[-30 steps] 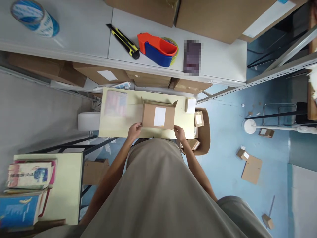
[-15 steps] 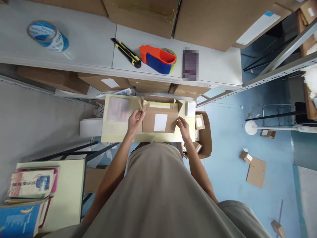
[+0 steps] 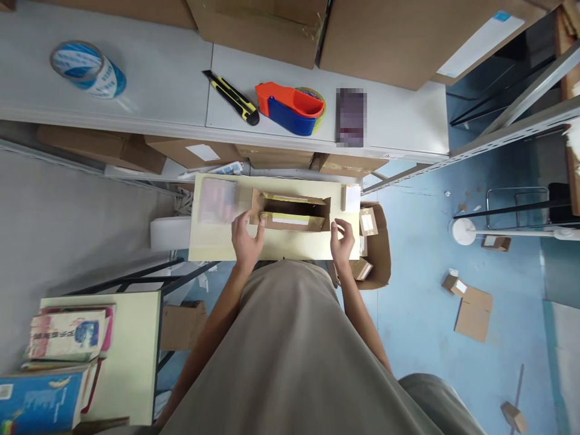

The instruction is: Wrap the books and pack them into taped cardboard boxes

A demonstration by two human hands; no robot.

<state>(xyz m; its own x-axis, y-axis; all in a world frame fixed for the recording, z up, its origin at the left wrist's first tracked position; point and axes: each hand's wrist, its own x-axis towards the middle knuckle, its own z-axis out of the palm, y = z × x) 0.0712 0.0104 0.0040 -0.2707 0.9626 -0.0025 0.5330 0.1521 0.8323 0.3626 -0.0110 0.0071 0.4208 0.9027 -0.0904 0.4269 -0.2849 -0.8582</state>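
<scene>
Seen from above: two bare hands on either side of a brown cardboard box (image 3: 294, 209), which sits mid-table, toward the far edge of the pale yellow table (image 3: 294, 246). Main change vs. half a sec. ago: the box's big labelled side faced the camera; now that side is out of sight & the long, narrow opening points up, w/ short end flaps sticking out L & R. For the work in hand, that means the box appears to stand upright and can be got into from the top (the inside is dark, so can't tell what's in there).

Left hand (image 3: 247, 241): thumb and fingers well parted, thumb at the box's near L corner, fingers by the L flap; may be touching, but no firm hold shows. Right hand (image 3: 342, 243): fingers loosely curled, thumb and index tips close together, just beside the R end; looks to hold nothing, tho' contact w/ the flap is hard to judge.

Also on the table: a small white box (image 3: 351, 198) at far R, a blurry pinkish packet (image 3: 217, 201) at L. On the shelf beyond: a yellow-black cutter (image 3: 231, 98) & an orange-blue tape dispenser (image 3: 290, 109).
</scene>
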